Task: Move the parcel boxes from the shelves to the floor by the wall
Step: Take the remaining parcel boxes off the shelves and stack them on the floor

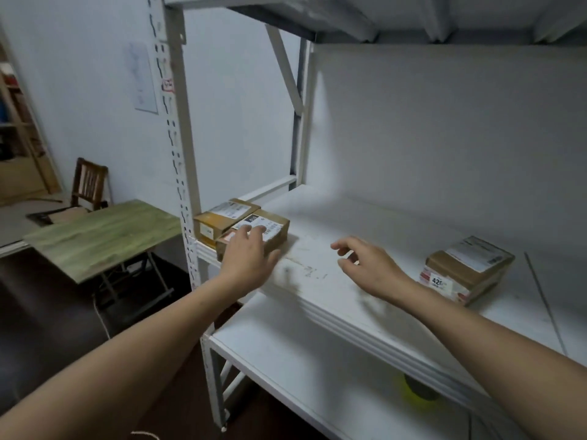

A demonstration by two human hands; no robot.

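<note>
A box (275, 230) at the shelf's (349, 217) left front corner is touched on top by straight fingers of the left hand (246, 254), ungripped; the right hand (368, 265), loosely curled and empty, is held to its right.

**Two marks legible on the parcel labels**

Just past the fingertips of the left hand (246, 252), on the white label (258, 224) of the near box (279, 228) beneath it: "010", white on a black patch. Barcode and small print there too blurred to read. To the outer side of the right hand (368, 265), on the front sticker (440, 282) of the lone box (470, 268): bold black "42", then an unclear character. High above the left hand, on the shelf upright (178, 128): a red-edged handwritten tag (167, 85), illegible.
</note>
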